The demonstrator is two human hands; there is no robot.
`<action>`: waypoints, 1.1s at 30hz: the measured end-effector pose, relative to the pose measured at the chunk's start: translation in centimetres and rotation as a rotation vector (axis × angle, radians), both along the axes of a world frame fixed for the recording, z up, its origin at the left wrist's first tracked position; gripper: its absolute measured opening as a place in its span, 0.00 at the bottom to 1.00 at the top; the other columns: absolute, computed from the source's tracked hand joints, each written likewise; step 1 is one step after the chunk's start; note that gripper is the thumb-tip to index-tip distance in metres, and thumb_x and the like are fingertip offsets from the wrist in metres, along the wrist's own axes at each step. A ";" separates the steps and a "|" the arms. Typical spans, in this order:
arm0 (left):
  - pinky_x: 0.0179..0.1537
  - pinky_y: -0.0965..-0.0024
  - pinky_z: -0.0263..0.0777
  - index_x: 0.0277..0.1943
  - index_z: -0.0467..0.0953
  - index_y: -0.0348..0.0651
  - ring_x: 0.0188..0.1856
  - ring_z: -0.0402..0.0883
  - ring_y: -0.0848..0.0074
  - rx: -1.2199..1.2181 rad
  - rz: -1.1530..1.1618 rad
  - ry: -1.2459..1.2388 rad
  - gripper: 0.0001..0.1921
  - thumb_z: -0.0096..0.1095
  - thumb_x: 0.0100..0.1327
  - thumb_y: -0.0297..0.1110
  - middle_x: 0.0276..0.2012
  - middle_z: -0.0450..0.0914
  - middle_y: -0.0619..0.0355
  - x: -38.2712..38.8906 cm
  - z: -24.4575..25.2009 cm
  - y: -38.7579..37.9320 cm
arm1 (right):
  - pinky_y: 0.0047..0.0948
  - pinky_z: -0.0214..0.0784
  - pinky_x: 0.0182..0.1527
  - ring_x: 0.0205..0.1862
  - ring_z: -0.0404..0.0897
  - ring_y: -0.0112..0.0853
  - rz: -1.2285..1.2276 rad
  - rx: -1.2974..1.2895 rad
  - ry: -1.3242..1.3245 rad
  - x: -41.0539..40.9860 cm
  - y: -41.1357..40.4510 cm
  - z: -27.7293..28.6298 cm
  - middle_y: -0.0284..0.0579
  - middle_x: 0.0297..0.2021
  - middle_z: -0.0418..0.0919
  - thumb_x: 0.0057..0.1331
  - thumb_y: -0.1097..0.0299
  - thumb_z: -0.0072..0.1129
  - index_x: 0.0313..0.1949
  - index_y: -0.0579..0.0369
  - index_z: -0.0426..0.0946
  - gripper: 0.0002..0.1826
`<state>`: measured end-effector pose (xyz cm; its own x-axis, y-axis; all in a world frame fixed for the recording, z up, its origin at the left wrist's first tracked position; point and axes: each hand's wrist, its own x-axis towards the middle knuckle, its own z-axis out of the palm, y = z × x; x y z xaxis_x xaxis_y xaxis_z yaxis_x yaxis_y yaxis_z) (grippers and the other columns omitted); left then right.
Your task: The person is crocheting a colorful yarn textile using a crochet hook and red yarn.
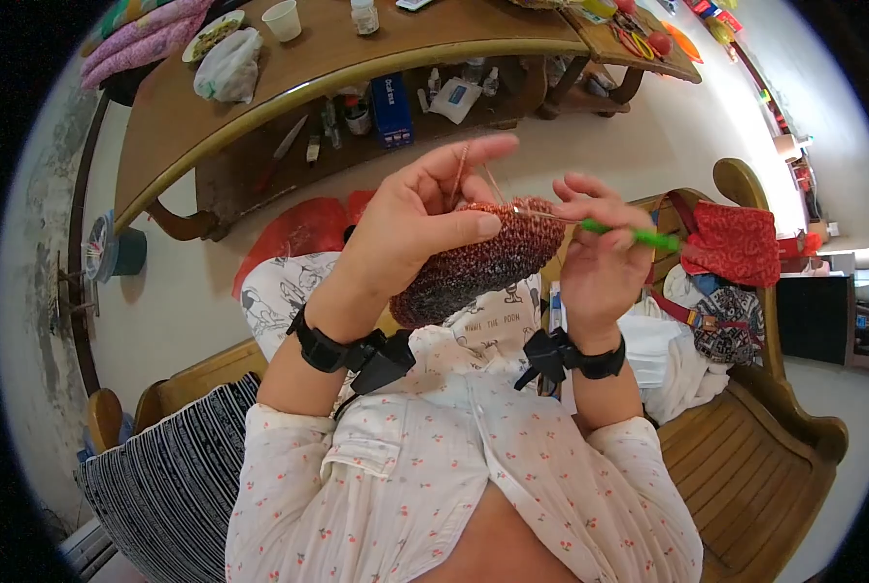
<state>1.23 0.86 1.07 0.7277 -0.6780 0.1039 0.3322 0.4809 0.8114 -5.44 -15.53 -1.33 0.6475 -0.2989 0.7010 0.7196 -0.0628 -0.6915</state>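
My left hand (434,211) grips the upper edge of a crocheted yarn piece (478,262), shaded from orange-red at the top to dark grey below. A strand of reddish yarn (461,171) runs around the raised index finger of that hand and down to the work. My right hand (606,255) holds a crochet hook (628,235) by its green handle. The metal shaft points left, and its tip is at the piece's top edge, near my left thumb. The piece hangs above my lap; its lower left part is partly hidden behind my left hand and wrist.
Beyond my knees stands a wooden table (420,55) with a plastic bag (230,67), a paper cup (283,20) and a small bottle (365,16). Its lower shelf carries a blue box (392,111). A wooden bench at the right bears a red bag (733,244) and white cloths (686,372).
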 end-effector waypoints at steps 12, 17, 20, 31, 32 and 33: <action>0.41 0.78 0.69 0.39 0.70 0.36 0.38 0.74 0.80 0.262 0.000 -0.180 0.10 0.59 0.53 0.24 0.38 0.74 0.57 1.5 -1.7 0.9 | 0.30 0.72 0.42 0.39 0.77 0.37 0.345 0.402 0.379 0.2 -0.4 1.1 0.59 0.37 0.75 0.64 0.63 0.46 0.40 0.64 0.67 0.14; 0.51 0.65 0.64 0.33 0.76 0.39 0.50 0.71 0.67 0.171 -0.114 -0.161 0.19 0.56 0.57 0.50 0.48 0.70 0.49 4.0 -4.8 2.6 | 0.28 0.73 0.40 0.37 0.78 0.35 0.357 0.412 0.416 0.4 -0.4 1.7 0.59 0.36 0.76 0.64 0.63 0.46 0.40 0.64 0.67 0.15; 0.52 0.63 0.63 0.57 0.62 0.46 0.51 0.70 0.62 -0.205 -0.115 -0.062 0.24 0.52 0.60 0.45 0.56 0.63 0.46 1.8 -3.6 0.0 | 0.28 0.73 0.39 0.36 0.78 0.35 0.364 0.432 0.437 0.6 -0.2 1.7 0.60 0.36 0.75 0.64 0.62 0.46 0.40 0.64 0.67 0.15; 0.40 0.82 0.66 0.66 0.42 0.42 0.37 0.74 0.83 0.157 0.118 -0.142 0.41 0.58 0.53 0.19 0.35 0.77 0.56 -0.1 -1.4 -1.3 | 0.24 0.68 0.42 0.36 0.76 0.30 -0.328 -0.757 -0.036 1.0 0.9 -0.1 0.48 0.38 0.77 0.62 0.70 0.50 0.37 0.60 0.75 0.08; 0.40 0.82 0.66 0.65 0.43 0.39 0.37 0.74 0.83 0.066 0.040 -0.004 0.40 0.58 0.53 0.19 0.34 0.77 0.56 0.0 -1.2 -1.3 | 0.28 0.67 0.44 0.40 0.76 0.33 -0.277 -0.746 -0.017 0.9 0.5 -0.3 0.49 0.40 0.76 0.61 0.70 0.51 0.39 0.59 0.74 0.08; 0.40 0.82 0.66 0.65 0.43 0.39 0.37 0.74 0.83 0.066 0.042 -0.005 0.40 0.58 0.53 0.19 0.34 0.77 0.56 0.2 -1.3 -1.3 | 0.28 0.67 0.44 0.40 0.76 0.33 -0.276 -0.746 -0.018 1.0 0.5 -0.5 0.49 0.40 0.76 0.61 0.70 0.51 0.39 0.59 0.74 0.08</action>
